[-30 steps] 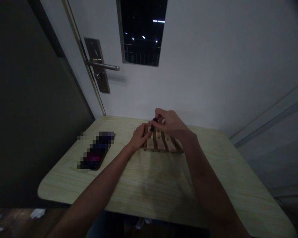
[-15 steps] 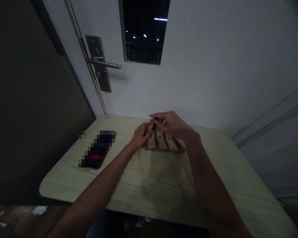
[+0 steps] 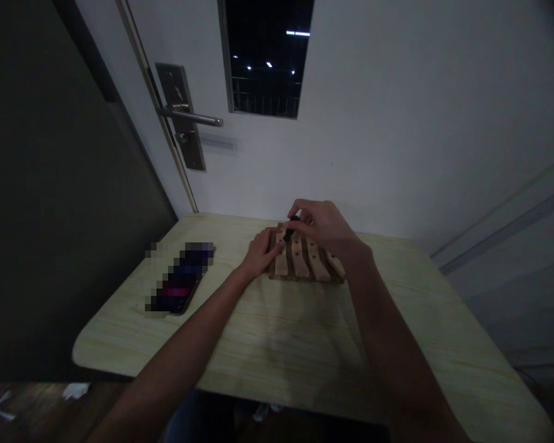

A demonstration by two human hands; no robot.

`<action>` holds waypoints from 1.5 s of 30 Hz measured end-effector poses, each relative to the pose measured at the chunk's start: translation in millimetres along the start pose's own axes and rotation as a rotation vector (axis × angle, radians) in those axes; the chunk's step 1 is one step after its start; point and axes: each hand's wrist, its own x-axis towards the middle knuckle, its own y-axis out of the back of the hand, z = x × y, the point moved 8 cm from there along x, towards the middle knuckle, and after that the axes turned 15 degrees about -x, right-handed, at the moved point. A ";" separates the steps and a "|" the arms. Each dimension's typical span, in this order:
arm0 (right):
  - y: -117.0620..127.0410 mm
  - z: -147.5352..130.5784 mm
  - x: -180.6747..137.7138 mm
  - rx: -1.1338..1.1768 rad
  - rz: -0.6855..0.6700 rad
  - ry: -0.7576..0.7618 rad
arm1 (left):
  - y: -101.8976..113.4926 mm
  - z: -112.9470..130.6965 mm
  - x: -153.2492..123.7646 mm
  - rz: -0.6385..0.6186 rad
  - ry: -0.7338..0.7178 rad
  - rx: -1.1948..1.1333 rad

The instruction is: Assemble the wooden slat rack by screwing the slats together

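A small wooden board with wavy, pale slats (image 3: 301, 263) lies on the table, and dark holes or screw heads dot the slats. My left hand (image 3: 260, 251) holds the board by its left side, its thumb on the leftmost slat. Between the thumb and fingers of my right hand (image 3: 321, 223) is a short black tool (image 3: 292, 229), which looks like a stubby screwdriver. It leans over the leftmost slat, its lower end close to my left thumb. Whether that end touches a screw cannot be made out.
A phone (image 3: 180, 283) with a blurred screen lies on the table (image 3: 240, 344) to the left. Behind the table stands a white door (image 3: 373, 123) with a metal handle (image 3: 194, 117) and a dark window. Crumpled white paper (image 3: 76, 390) is on the floor at lower left.
My right hand has shifted slightly right, its fingers now more curled around the black tool, whose top leans further right. The left hand stays on the board.
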 end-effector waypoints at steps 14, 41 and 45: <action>3.0 -2.6 -2.7 0.041 0.011 -0.021 | 0.8 -0.4 -0.1 0.007 -0.023 -0.011; 4.0 -18.0 0.9 0.077 0.071 0.122 | -0.4 -5.6 1.9 0.004 -0.047 0.014; 2.6 -9.0 1.3 0.083 0.084 0.081 | 0.7 -4.4 0.6 0.013 -0.022 0.011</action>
